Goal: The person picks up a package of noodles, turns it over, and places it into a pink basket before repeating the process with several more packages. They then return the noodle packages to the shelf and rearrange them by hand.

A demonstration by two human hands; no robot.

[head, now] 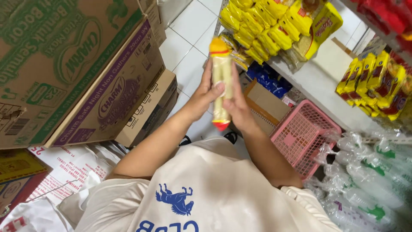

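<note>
Both hands wrapped round a long narrow packet [222,81], held upright in front of the chest over the white floor tiles [189,25]; left hand [201,99] closed on the near side with thumb laid across the clear middle, right hand [237,107] closed on the far side, palms facing, packet pinched between them. Packet pale through the middle, yellow-and-red cap at top, red tip at bottom poking out below the palms. Grip sits low on the packet, top half unsupported; judged best kept gentle and spread along the length, since contents look brittle and a squeeze at one spot could snap them. Shelf [317,73] just to the right, front edge near the right hand, yellow bags [262,30] stacked on it and more yellow-red packs [373,81] further right. Pink basket [302,137] below the shelf edge, close to the right forearm. Clear knotted bags [369,180] heaped at lower right. Cardboard boxes [81,73] stacked high at left, crowding the left elbow. Narrow standing gap between boxes and shelf; little room judged left for swinging the packet sideways.
</note>
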